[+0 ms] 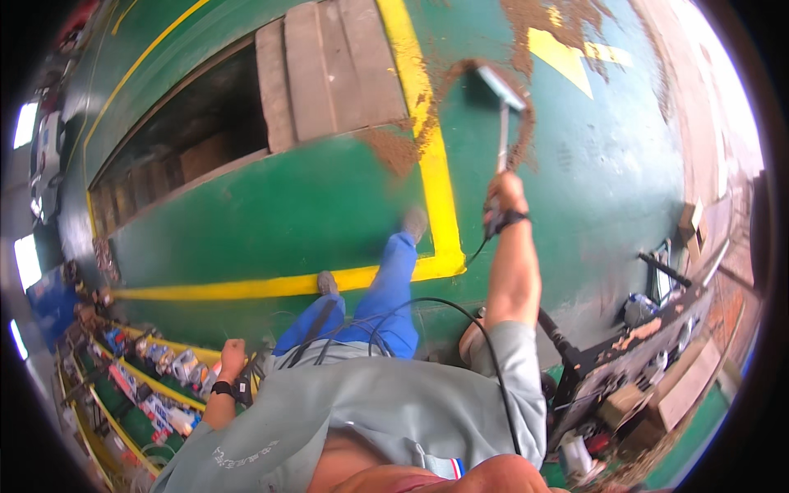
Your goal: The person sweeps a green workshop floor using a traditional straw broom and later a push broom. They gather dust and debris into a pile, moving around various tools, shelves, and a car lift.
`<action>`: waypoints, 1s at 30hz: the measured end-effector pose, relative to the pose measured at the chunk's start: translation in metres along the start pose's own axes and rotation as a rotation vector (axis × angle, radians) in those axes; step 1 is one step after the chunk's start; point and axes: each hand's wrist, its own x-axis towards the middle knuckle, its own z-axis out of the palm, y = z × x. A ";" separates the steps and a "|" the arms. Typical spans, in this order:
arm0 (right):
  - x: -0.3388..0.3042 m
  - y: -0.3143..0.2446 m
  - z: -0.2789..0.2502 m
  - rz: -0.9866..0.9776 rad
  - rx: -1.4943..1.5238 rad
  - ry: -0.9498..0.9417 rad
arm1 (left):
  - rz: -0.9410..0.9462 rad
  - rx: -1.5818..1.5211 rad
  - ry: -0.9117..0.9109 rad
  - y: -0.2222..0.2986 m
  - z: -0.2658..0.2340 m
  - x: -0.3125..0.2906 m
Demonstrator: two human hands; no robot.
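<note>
My right hand (507, 194) is wrapped around the handle of a floor squeegee (503, 135), held out ahead of me. Its wide, flat, pale head is slightly blurred and rests on the green floor, beside a curved streak of brown sawdust-like dirt (526, 135). More of this dirt (393, 150) is piled across the yellow line by the pit's boards. My left hand (233, 355) hangs low at my left side with its fingers curled in, and nothing shows in it. It is nearest to the shelf of containers.
A dark open pit (197, 107), partly covered with wooden boards (329, 74), lies ahead left. Yellow lines (444, 189) mark the floor. On the left stands a yellow-edged shelf (164, 390) with bottles; on the right, a dark metal cart (625, 361) and cardboard boxes (682, 382).
</note>
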 end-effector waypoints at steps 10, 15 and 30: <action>0.003 0.100 -0.008 -0.063 0.156 0.301 | -0.128 -0.006 -0.051 -0.069 0.075 -0.018; -0.078 0.077 0.022 0.168 0.451 -0.071 | -0.322 -0.160 -0.145 0.004 0.084 -0.032; -0.084 0.078 0.202 0.824 0.667 -0.888 | -0.253 -0.195 0.053 -0.085 0.075 -0.053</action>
